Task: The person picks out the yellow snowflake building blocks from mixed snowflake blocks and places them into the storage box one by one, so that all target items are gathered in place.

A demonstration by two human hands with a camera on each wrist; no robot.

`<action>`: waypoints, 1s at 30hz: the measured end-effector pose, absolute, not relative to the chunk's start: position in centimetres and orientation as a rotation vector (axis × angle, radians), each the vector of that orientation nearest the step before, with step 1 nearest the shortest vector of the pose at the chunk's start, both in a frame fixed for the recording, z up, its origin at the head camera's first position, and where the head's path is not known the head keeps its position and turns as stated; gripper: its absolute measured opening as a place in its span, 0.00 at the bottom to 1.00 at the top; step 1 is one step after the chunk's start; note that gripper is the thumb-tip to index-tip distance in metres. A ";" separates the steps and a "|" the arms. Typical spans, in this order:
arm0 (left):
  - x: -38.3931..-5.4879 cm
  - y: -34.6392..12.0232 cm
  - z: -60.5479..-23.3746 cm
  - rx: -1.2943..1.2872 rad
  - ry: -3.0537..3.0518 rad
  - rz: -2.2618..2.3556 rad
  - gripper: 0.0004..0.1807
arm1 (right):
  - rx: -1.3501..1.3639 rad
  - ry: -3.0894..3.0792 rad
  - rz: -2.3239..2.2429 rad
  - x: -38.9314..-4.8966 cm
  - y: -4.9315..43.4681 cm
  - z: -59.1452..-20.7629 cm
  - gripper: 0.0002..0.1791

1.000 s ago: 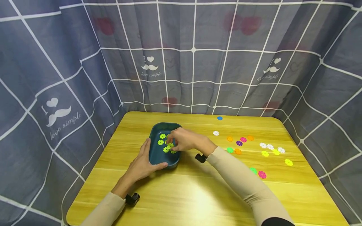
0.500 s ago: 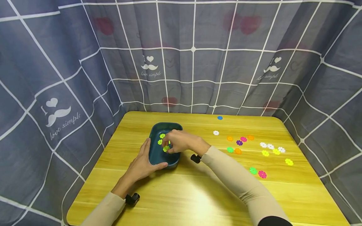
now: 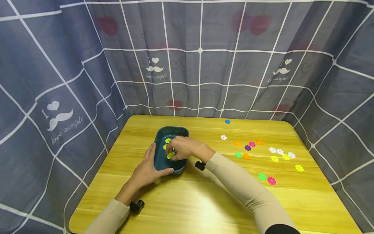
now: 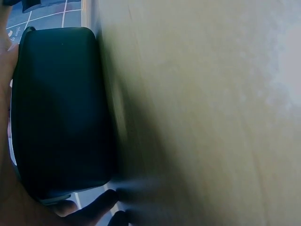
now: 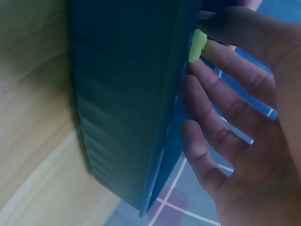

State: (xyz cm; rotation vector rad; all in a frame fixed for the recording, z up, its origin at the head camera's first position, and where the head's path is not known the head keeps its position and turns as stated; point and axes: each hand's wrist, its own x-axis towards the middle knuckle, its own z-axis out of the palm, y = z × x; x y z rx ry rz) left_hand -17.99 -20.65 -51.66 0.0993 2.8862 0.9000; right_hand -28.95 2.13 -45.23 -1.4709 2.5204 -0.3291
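A dark teal plastic bin [image 3: 162,164] stands on the table, with several yellow-green flower discs [image 3: 168,140] on its floor. My left hand [image 3: 147,169] rests against the bin's near left corner, fingers straight along the left wall and thumb along the near rim. My right hand [image 3: 182,148] is over the right rim, reaching down into the bin. In the right wrist view, a yellow-green flower disc [image 5: 197,46] is pinched between thumb and index finger, while the other fingers are loosely bent. The right hand hides part of the discs in the bin.
Loose flower discs lie on the right half of the wooden table [image 3: 204,201]: a blue one [image 3: 227,122] far back, an orange one [image 3: 246,156], a pink one [image 3: 271,180] and several others. A grey checked curtain [image 3: 187,65] surrounds the table's back and sides.
My right hand has shifted a little left and deeper over the bin, covering more of the discs in it. The left hand and the bin have stayed in place.
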 end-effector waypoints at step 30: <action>-17.9 -20.6 -51.7 0.099 2.883 0.926 0.83 | -1.479 2.511 -0.476 -29.1 3.6 -45.5 0.17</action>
